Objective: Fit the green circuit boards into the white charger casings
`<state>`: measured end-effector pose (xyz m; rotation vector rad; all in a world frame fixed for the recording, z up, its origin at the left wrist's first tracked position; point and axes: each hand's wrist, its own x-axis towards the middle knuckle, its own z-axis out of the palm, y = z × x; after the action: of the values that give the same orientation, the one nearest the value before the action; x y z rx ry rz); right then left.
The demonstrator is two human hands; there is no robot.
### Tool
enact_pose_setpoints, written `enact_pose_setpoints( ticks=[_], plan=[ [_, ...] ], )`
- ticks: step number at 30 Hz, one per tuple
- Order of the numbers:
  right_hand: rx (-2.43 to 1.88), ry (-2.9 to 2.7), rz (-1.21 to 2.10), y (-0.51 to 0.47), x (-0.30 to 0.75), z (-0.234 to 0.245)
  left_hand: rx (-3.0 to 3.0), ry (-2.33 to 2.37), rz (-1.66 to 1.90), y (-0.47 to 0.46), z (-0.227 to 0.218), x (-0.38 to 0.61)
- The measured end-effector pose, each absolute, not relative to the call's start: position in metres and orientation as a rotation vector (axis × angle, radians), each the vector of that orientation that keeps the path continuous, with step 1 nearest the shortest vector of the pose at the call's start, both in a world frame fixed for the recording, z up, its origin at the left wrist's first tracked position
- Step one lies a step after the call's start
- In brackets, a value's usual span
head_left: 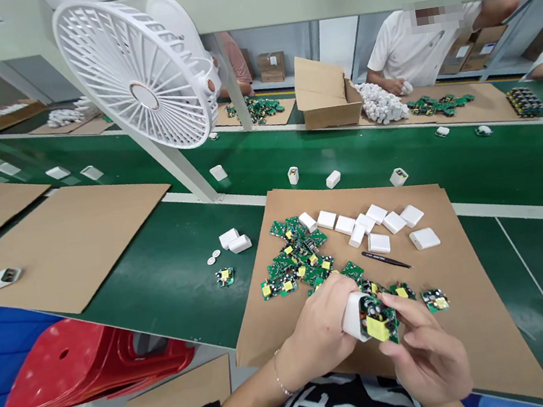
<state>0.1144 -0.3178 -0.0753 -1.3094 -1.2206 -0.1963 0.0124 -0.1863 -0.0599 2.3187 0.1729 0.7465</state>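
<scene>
My left hand (322,324) is wrapped round a white plastic charger housing (352,317), tilted with its open end to the right. A green circuit board (379,320) with a yellow transformer sits partly in that open end. The fingers and thumb of my right hand (426,347) pinch the board's outer end. Just beyond my hands, a pile of circuit boards (299,257) lies on a cardboard sheet (477,336). Several white housings (379,243) are spread behind the pile, near black tweezers (386,259). A single board (435,300) lies right of my hands.
A white fan (140,80) hangs from the frame at upper left. Housings ride on the green conveyor belt (256,165). Across it, a person in a white shirt (406,50) handles small white parts beside a carton (327,98). Red stools (91,360) stand at lower left.
</scene>
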Motion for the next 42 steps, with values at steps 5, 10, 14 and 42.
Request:
enact_pose_setpoints(
  ticks=[5, 10, 14, 42],
  plan=[
    [-1.33, -1.232, -0.239, -0.314, 0.115, -0.069, 2.289, 0.191, 0.712, -0.186, -0.061, 0.013],
    [-1.409, -1.295, -0.354, -0.314, 0.113, -0.065, 2.297, 0.177, 0.743, -0.186, -0.063, 0.013],
    [-1.425, -1.289, -0.37, -0.315, 0.112, -0.062, 2.312, 0.145, 0.778, -0.186, -0.063, 0.014],
    [-1.185, -0.616, 1.141, -0.295, 0.114, -0.084, 2.454, -0.073, 0.885, -0.172, -0.089, 0.015]
  ],
)
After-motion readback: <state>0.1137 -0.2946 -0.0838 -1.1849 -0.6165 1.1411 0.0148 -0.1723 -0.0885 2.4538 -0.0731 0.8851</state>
